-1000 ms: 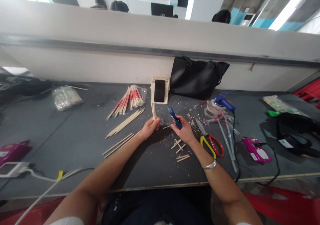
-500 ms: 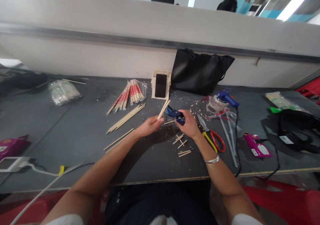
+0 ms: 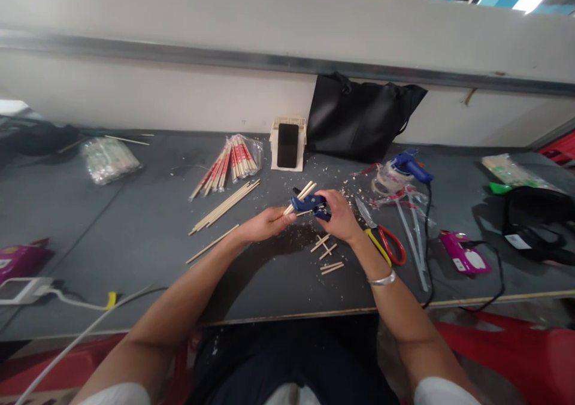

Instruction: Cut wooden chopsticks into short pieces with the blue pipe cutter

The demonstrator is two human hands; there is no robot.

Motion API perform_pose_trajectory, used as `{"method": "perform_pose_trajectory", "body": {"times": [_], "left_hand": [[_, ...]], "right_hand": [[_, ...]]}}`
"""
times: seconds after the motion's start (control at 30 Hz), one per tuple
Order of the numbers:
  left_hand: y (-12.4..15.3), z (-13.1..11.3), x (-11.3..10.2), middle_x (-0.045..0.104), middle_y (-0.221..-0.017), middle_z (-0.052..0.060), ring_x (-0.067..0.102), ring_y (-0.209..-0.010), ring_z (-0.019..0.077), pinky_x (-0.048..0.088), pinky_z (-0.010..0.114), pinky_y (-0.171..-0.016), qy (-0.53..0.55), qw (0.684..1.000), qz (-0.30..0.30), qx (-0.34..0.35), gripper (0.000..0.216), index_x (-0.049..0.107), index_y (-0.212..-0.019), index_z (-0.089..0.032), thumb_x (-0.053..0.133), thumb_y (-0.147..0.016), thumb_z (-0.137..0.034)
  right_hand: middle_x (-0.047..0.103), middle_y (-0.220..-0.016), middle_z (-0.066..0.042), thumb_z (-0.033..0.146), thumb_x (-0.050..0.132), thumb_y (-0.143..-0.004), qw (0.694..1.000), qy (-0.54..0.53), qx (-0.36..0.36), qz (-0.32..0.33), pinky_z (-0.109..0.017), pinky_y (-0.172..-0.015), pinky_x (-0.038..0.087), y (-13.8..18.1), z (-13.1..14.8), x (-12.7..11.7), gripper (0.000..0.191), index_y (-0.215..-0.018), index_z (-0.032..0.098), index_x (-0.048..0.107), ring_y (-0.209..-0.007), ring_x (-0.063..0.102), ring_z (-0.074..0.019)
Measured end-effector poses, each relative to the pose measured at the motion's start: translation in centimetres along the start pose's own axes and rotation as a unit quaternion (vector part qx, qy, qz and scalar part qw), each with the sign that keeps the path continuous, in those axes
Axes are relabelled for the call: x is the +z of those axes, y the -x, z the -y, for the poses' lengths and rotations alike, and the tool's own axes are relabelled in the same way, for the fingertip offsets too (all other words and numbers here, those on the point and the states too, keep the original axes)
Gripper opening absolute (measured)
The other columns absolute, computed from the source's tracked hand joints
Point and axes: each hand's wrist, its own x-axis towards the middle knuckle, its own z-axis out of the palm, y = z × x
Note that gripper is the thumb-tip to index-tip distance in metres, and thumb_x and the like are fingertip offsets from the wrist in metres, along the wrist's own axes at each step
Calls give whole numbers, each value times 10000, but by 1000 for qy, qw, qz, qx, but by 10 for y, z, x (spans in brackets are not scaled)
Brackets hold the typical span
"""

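My left hand (image 3: 270, 224) is closed on two chopsticks (image 3: 309, 187), which point up and away to the right. Wrapped round the handles of a blue hand cutter (image 3: 307, 202) is my right hand (image 3: 341, 215). The cutter's head lies across the chopsticks just beyond my left fingers; whether its blade touches them I cannot tell. Beneath my hands, small crossed stick pieces (image 3: 324, 247) and a short pair of cut sticks (image 3: 332, 268) lie on the grey table (image 3: 148, 231) among pale chips. Long loose chopsticks (image 3: 224, 207) lie left of my left hand.
Red-wrapped chopsticks (image 3: 229, 164) and a phone on a stand (image 3: 287, 146) are at the back. A black bag (image 3: 359, 117) leans on the wall. To the right lie scissors (image 3: 385, 243), a blue glue gun (image 3: 411, 166), clear glue sticks (image 3: 412, 246) and a purple box (image 3: 465, 254).
The cutter's head has moved left onto the chopsticks, which earlier stood just beside it. My head view has tilted slightly down.
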Motion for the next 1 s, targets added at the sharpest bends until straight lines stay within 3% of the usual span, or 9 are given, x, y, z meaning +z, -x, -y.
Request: {"method": "perform_pose_trajectory", "body": {"times": [0.3, 0.6, 0.7, 0.83, 0.93, 1.0], "left_hand": [[-1, 3, 0, 407, -552, -35, 367, -548, 111, 318, 247, -488, -30, 999, -21, 17, 504, 421, -608, -224, 539, -937, -587], [-3, -1, -1, 357, -491, -52, 335, -507, 107, 333, 260, -484, -51, 996, -58, 36, 565, 416, -557, -228, 604, -877, -653], [-3, 6, 1, 381, -486, -52, 337, -483, 96, 325, 252, -465, -17, 998, -60, 12, 598, 424, -564, -223, 589, -866, -712], [-8, 19, 3, 348, -488, -74, 304, -443, 76, 320, 239, -435, 111, 983, -145, -24, 654, 371, -596, -235, 555, -815, -823], [-13, 28, 2, 312, -529, -91, 305, -470, 73, 370, 232, -465, 189, 955, -230, 4, 666, 332, -632, -240, 619, -772, -824], [-15, 32, 2, 322, -547, -90, 322, -493, 75, 390, 232, -491, 198, 950, -240, 18, 667, 347, -642, -234, 655, -751, -815]], "right_hand": [[646, -1200, -105, 153, 660, -697, 999, 42, 6, 14, -534, -1048, 463, 0, 0, -4, 584, -1262, 272, 570, -1163, 585, -343], [645, -1189, -88, 132, 667, -693, 999, 50, -2, 2, -560, -1035, 489, 1, 0, 0, 604, -1264, 296, 558, -1146, 596, -344], [649, -1186, -101, 145, 680, -704, 999, 49, 10, -6, -564, -1025, 492, 1, -2, 0, 576, -1253, 284, 574, -1138, 601, -351], [658, -1172, -126, 176, 677, -742, 998, 25, 41, -34, -564, -1032, 489, 0, -7, 3, 504, -1231, 244, 579, -1127, 610, -351], [671, -1168, -123, 202, 650, -787, 997, 5, 55, -60, -555, -1046, 485, -1, -10, 4, 449, -1227, 246, 573, -1124, 617, -339], [677, -1173, -119, 213, 642, -802, 996, -2, 59, -68, -551, -1044, 489, -1, -10, 5, 429, -1224, 249, 573, -1126, 621, -336]]}}
